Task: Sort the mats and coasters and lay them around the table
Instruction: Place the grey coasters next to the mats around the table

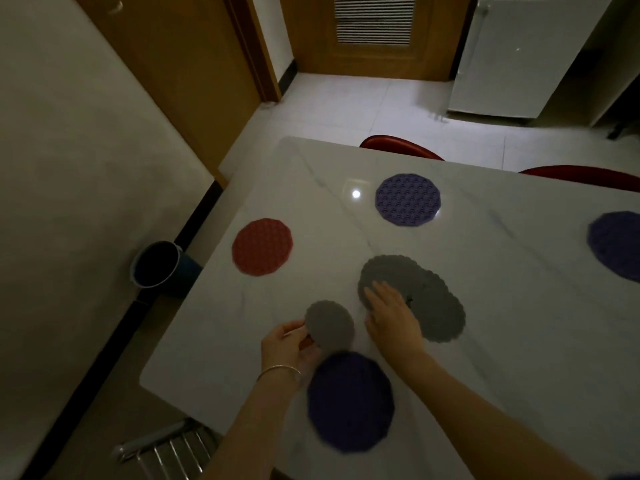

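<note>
White marble tabletop. Left hand pinches small grey coaster at its 9 o'clock edge, a reddish piece just visible under it. Right hand lies flat, fingers straight, on overlapping grey mats. Red mat at 10 o'clock, purple mat at 12, another purple mat at 3, blurred dark purple mat at 6. Blue bucket on the floor, 9 o'clock.

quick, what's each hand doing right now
Left hand: fingers pinch the small grey coaster, holding it.
Right hand: open, fingers laid flat on the overlapping grey mats, gripping nothing.
</note>
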Demonstrator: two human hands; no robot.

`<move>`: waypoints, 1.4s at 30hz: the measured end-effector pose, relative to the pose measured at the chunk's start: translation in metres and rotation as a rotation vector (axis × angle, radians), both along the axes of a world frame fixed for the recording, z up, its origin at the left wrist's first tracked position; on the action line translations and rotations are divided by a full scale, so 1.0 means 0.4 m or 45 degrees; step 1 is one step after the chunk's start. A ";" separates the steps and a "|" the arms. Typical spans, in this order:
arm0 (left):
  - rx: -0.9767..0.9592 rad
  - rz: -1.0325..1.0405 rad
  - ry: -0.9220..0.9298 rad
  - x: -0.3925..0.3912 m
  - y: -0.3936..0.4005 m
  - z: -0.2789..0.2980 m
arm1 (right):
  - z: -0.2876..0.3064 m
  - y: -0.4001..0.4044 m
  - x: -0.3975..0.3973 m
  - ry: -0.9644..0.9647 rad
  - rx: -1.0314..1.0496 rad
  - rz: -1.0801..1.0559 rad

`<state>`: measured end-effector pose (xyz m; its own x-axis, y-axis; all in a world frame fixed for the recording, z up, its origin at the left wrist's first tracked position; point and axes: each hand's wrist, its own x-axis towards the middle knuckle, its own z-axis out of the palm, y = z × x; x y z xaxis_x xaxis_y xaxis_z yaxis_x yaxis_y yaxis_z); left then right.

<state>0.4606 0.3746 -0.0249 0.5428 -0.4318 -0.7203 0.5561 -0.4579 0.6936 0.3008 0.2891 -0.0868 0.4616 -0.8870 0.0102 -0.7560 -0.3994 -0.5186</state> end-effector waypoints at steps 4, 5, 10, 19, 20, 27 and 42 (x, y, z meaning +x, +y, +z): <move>0.015 0.010 -0.008 0.021 0.011 -0.024 | -0.014 -0.076 -0.046 0.303 0.159 0.058; 0.011 0.010 -0.003 0.023 0.011 -0.028 | -0.017 -0.086 -0.054 0.350 0.136 0.112; -0.025 0.012 0.048 0.031 0.009 -0.046 | 0.025 -0.089 -0.050 0.433 -0.163 0.339; -0.084 0.073 0.297 0.024 0.002 -0.053 | 0.068 0.142 0.072 -0.146 0.259 0.070; -0.100 0.063 0.306 0.021 0.006 -0.049 | 0.056 0.165 0.084 -0.109 0.249 0.120; -0.203 0.063 0.253 0.004 0.014 -0.042 | 0.033 0.175 0.082 -0.087 0.172 0.197; -0.156 -0.027 0.097 -0.016 0.005 -0.070 | 0.010 0.044 -0.218 0.424 0.093 -0.195</move>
<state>0.4542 0.3765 -0.0531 0.4783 -0.5295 -0.7007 0.6008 -0.3847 0.7008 0.2138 0.3069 -0.0830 0.2911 -0.9389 -0.1838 -0.9361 -0.2399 -0.2571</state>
